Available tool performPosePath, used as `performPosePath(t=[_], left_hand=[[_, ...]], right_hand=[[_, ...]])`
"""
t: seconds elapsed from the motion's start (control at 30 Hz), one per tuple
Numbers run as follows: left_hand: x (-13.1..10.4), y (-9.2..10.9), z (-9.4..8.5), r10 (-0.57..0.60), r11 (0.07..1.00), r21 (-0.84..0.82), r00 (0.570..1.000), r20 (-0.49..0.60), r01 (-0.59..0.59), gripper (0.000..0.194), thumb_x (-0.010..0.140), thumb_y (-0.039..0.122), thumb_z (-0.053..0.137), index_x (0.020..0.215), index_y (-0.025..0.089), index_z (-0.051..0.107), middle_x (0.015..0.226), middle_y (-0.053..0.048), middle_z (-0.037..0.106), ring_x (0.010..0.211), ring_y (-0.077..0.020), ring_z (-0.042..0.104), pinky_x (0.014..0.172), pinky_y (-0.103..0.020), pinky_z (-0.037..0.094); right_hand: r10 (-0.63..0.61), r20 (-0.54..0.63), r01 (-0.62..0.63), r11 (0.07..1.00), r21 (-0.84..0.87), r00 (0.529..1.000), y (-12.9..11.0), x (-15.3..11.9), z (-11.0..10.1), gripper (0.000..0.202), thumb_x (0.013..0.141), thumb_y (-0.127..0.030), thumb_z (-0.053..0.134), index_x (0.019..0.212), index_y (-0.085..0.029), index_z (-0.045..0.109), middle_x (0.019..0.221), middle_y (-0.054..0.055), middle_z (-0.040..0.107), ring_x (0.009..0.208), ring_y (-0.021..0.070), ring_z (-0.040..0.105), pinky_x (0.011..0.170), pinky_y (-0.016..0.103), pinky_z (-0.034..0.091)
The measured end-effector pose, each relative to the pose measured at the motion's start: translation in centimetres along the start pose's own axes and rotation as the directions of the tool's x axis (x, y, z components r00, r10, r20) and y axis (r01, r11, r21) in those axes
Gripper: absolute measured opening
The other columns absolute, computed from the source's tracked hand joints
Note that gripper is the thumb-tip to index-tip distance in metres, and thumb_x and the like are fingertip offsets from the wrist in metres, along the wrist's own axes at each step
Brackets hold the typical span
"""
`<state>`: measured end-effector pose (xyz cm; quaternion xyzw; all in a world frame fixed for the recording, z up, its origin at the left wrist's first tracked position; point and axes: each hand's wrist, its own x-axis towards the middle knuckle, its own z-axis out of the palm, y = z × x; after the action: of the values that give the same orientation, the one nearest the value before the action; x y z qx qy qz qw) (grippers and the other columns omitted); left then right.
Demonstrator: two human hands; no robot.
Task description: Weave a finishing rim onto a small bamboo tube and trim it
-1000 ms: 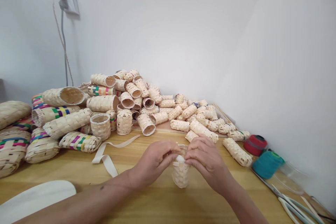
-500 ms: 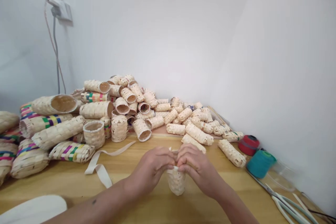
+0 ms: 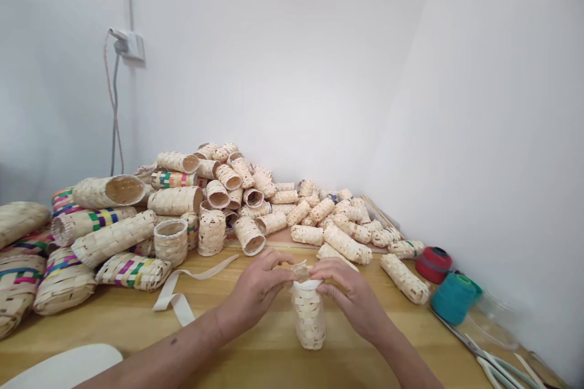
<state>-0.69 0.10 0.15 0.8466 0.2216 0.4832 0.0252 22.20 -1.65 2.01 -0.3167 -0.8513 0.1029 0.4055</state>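
Note:
A small cylindrical woven basket [image 3: 309,319] of pale strips is held upright, a little tilted, over the wooden table in front of me. Its open mouth faces up, and a smooth white band [image 3: 308,285] runs around the rim. My left hand [image 3: 258,285] pinches the rim from the left with thumb and fingertips. On the opposite side, my right hand [image 3: 349,292] grips the rim, thumb outside and fingers over the top edge. Part of the rim is hidden behind the fingers. A loose pale strip [image 3: 182,307] lies on the table left of my left hand.
Many woven baskets [image 3: 173,200] are heaped at the left and back against the wall. Narrow woven tubes [image 3: 347,243] lie behind my hands. At the right are a red thread spool [image 3: 432,264], a teal spool [image 3: 453,299] and scissors [image 3: 493,364]. A white oval piece [image 3: 68,368] sits front left.
My hands have moved slightly apart at the rim, so the banded mouth and more of the basket's body now show. The view has tilted up and shifted left a little.

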Motion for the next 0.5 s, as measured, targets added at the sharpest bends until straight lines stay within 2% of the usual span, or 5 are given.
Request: performPosePath(t=[0.1,0.2,0.3,0.37,0.5], left_hand=[[-0.1,1.0,0.4,-0.054,0.998,-0.038,0.998,-0.036,0.053,0.026,0.093,0.017,0.046,0.112,0.021,0.064,0.11,-0.01,0.065,0.099,-0.0197,0.061,0.083,-0.03,0.049],[0.1,2.0,1.0,-0.149,0.973,-0.172,0.988,0.044,0.155,0.025,0.092,0.021,0.052,0.114,0.021,0.063,0.104,-0.007,0.07,0.093,-0.018,0.064,0.082,-0.027,0.049],[0.4,2.1,1.2,-0.309,0.894,-0.294,0.94,0.144,0.339,0.016,0.089,0.024,0.057,0.098,0.019,0.069,0.088,-0.003,0.073,0.078,-0.0166,0.065,0.072,-0.024,0.048],[0.6,1.8,0.9,-0.401,0.83,-0.352,0.901,0.164,0.433,0.018,0.088,0.028,0.056,0.084,0.016,0.069,0.076,-0.002,0.069,0.069,-0.0155,0.06,0.065,-0.023,0.045],[0.5,0.7,0.4,-0.496,0.736,-0.428,0.848,0.188,0.525,0.027,0.086,0.038,0.053,0.077,0.015,0.064,0.067,-0.001,0.059,0.061,-0.0135,0.049,0.057,-0.022,0.039]], right_hand=[[-0.068,-0.069,0.062,0.995,-0.084,0.995,-0.3,0.0,0.3,0.014,0.092,-0.033,0.056,0.092,-0.023,0.065,0.089,0.004,0.069,0.086,0.02,0.062,0.078,0.034,0.051],[-0.147,-0.09,0.133,0.98,-0.145,0.985,-0.7,0.0,0.6,0.009,0.092,-0.028,0.058,0.093,-0.022,0.065,0.085,0.004,0.069,0.082,0.0195,0.063,0.073,0.033,0.052],[-0.228,-0.136,0.204,0.964,-0.172,0.964,-1.0,0.0,0.5,0.014,0.093,-0.022,0.055,0.103,-0.022,0.064,0.093,0.005,0.071,0.087,0.019,0.065,0.077,0.032,0.053],[-0.225,-0.194,0.186,0.962,-0.199,0.955,-1.0,-0.1,0.2,0.018,0.094,-0.019,0.051,0.108,-0.021,0.063,0.098,0.006,0.071,0.092,0.0191,0.066,0.08,0.032,0.054],[-0.189,-0.208,0.135,0.96,-0.245,0.96,-0.6,-0.1,-0.5,0.014,0.094,-0.018,0.051,0.098,-0.021,0.065,0.087,0.004,0.072,0.079,0.0176,0.067,0.071,0.029,0.054]])
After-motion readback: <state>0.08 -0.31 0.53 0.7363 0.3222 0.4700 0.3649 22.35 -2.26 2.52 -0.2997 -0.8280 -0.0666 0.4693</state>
